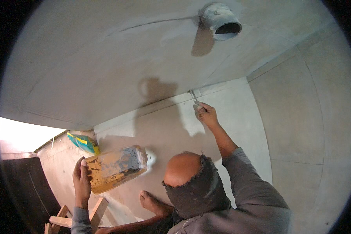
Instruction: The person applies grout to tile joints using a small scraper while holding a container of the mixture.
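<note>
My left hand (82,175) grips the near end of a worn yellowish plastic tub (115,169), held tilted. Grey and dark dried smears cover it, with whitish paste along its far right rim. My raised right hand (206,114) is closed around a small thin hand tool (195,96). The tool's tip meets the seam (171,102) where the grey upper surface joins the pale tiled wall. Its exact kind is too small to make out.
A grey pipe stub (221,23) juts from the upper surface. Behind the tub sits a green and yellow bag (83,142). Wooden pieces (61,220) stand at lower left, near a dark panel (27,187). My bare knee (183,171) and foot (156,203) are below.
</note>
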A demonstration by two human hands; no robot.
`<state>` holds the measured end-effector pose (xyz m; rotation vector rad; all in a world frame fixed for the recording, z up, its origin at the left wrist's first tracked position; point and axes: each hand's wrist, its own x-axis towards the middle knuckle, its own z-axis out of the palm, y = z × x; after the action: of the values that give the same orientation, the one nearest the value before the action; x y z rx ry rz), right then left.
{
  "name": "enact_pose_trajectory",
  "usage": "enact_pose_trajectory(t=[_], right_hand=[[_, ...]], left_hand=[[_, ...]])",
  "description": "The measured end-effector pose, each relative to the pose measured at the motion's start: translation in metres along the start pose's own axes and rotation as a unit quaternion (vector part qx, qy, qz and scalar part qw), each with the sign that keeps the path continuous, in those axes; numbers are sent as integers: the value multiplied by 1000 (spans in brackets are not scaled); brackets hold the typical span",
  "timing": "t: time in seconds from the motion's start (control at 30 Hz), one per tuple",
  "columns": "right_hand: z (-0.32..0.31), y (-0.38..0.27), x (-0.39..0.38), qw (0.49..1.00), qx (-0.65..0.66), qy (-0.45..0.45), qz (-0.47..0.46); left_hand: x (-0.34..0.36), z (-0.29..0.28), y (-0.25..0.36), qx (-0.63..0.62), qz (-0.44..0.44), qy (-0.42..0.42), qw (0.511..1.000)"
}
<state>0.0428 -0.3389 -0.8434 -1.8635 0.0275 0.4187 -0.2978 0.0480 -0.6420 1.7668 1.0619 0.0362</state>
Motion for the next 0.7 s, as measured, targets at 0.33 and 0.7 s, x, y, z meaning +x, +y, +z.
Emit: enact_pose_trajectory(t=[0.33, 0.7], right_hand=[[29, 14, -1, 844, -490, 78, -203], [33, -29, 6, 803, -576, -46, -146]], left_hand=[[20, 12, -14, -5, 9, -30, 1000], [37, 14, -17, 3, -5, -50, 999]])
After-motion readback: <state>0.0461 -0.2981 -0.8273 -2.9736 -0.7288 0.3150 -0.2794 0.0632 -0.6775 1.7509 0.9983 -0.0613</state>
